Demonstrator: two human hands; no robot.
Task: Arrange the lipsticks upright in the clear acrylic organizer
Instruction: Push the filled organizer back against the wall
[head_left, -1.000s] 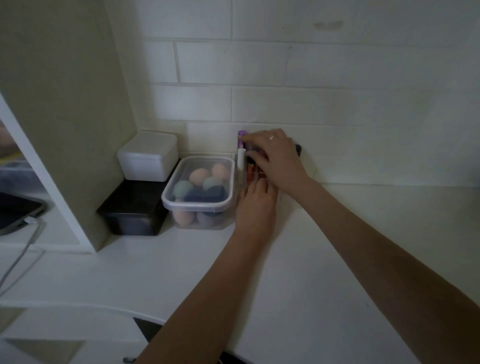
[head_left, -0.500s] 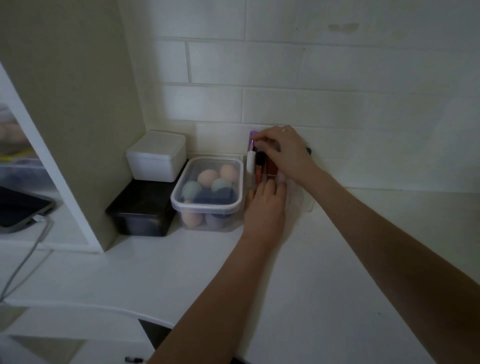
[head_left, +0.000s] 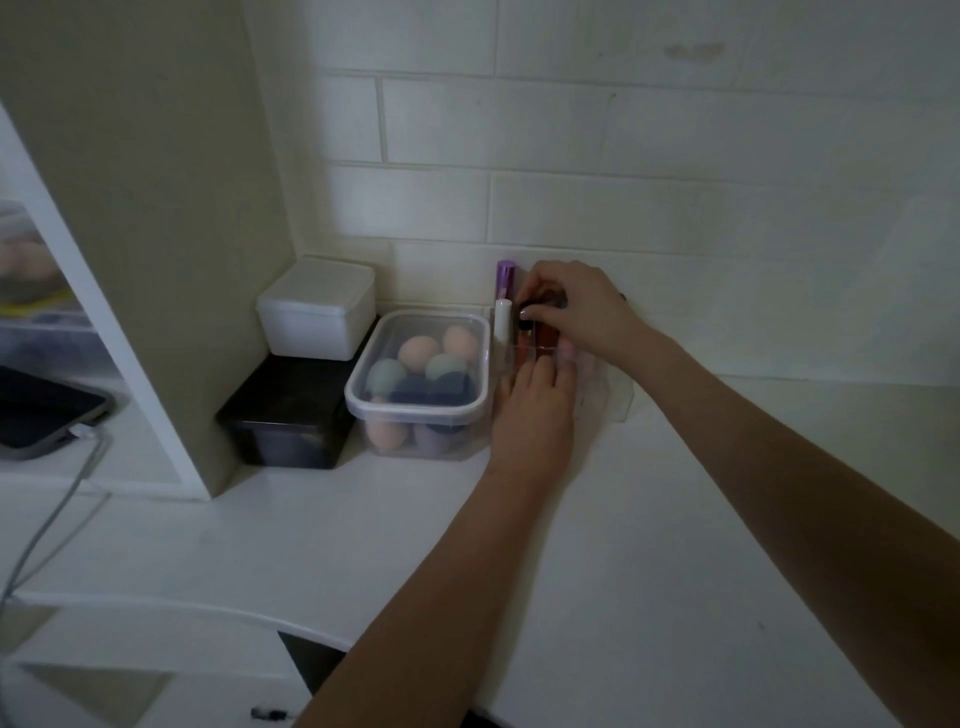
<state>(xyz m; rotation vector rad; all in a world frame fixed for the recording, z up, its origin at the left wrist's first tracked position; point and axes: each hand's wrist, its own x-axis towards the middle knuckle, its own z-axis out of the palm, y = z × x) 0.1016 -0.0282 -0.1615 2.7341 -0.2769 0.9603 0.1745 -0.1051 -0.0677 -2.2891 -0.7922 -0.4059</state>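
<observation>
The clear acrylic organizer (head_left: 615, 397) stands on the white counter against the tiled wall, mostly hidden by my hands. A purple-capped lipstick (head_left: 505, 278) and a white one (head_left: 502, 319) stand upright at its left side. My right hand (head_left: 576, 306) reaches over the organizer and pinches the black cap of a reddish lipstick (head_left: 527, 325) that stands upright in a slot. My left hand (head_left: 535, 410) rests with straight fingers against the organizer's front, fingertips on its rim. More red tubes (head_left: 545, 338) show between my hands.
A clear lidded tub of makeup sponges (head_left: 421, 379) sits directly left of the organizer. Further left, a white box (head_left: 317, 306) is stacked on a black box (head_left: 291, 415). A beige cabinet side (head_left: 156, 208) stands at the left; a tablet (head_left: 47, 410) with cable lies beyond it.
My right hand's fingers have shifted left onto the black cap of the reddish lipstick. My left hand stays at the organizer's front. The camera has turned slightly left.
</observation>
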